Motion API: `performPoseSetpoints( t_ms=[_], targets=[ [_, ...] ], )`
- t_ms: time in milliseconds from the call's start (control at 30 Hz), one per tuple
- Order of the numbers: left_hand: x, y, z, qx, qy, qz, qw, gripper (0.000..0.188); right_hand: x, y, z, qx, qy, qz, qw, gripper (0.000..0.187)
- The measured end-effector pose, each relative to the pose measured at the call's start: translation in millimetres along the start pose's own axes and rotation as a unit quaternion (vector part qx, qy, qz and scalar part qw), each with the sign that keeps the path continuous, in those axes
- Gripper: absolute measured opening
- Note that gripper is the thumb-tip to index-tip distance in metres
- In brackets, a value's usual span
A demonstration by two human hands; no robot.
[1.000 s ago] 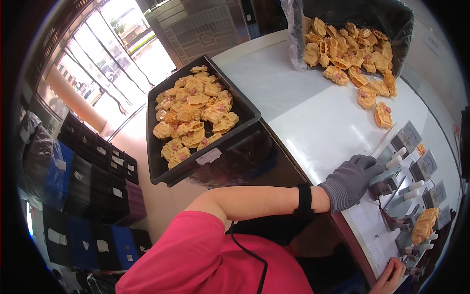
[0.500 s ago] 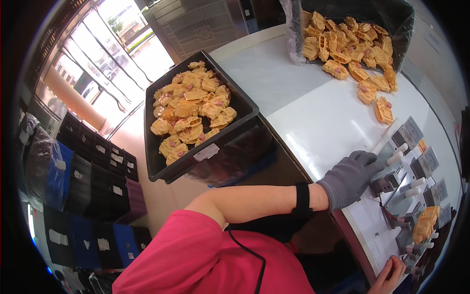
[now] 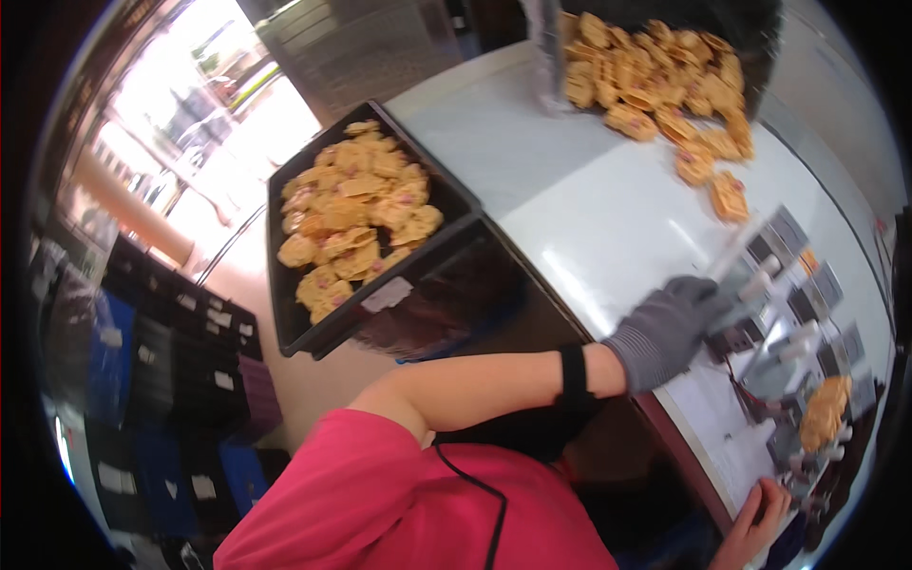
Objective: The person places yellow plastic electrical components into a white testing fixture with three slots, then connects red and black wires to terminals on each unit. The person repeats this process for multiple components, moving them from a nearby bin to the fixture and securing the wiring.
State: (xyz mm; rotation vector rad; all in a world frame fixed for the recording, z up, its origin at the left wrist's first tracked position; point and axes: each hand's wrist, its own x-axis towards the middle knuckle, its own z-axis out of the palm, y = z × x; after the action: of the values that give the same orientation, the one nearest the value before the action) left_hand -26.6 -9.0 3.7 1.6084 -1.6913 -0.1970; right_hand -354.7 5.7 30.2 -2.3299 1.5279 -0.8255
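My left hand (image 3: 667, 332), in a grey knit glove, reaches over the near end of a fixture on the white table. Its fingers are curled and close together; the fixture and blur hide what they grip, if anything. A pale, see-through bar (image 3: 736, 249) stands just beyond these fingers. The fixture has grey blocks (image 3: 783, 231) and white pegs (image 3: 800, 342). On its right part sits an orange-yellow moulded plastic piece (image 3: 825, 413). My bare right hand (image 3: 757, 521) rests by the fixture's lower end, fingers half bent and a little apart, holding nothing visible.
A black bin (image 3: 475, 211) at the left holds many orange-yellow pieces. Similar pieces (image 3: 655, 81) spill from a plastic-lined container at the back, with a few loose on the white table (image 3: 598, 237). Dark and blue crates (image 3: 161, 351) stand stacked at far left.
The whole view has shifted slightly, with some blur. Against the fixture, both hands keep nearly the same places. The piece on the fixture stays where it was.
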Motion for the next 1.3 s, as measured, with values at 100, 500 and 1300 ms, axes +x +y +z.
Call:
performPoseSetpoints(
  t_ms=[100,500,1300],
  targets=[
    [-1,-11,2,-0.002,0.037,0.038,0.999,0.043,-4,8,3,0.036,-0.008,0.021,0.999,0.022],
    [-2,-1,-10,0.027,0.019,0.048,0.998,0.027,6,1,5,0.048,0.067,-0.02,0.996,0.011],
    [-4,-2,-14,0.019,-0.002,-0.001,1.0,0.036,1,6,11,0.067,0.104,-0.053,0.991,0.024]
  ],
)
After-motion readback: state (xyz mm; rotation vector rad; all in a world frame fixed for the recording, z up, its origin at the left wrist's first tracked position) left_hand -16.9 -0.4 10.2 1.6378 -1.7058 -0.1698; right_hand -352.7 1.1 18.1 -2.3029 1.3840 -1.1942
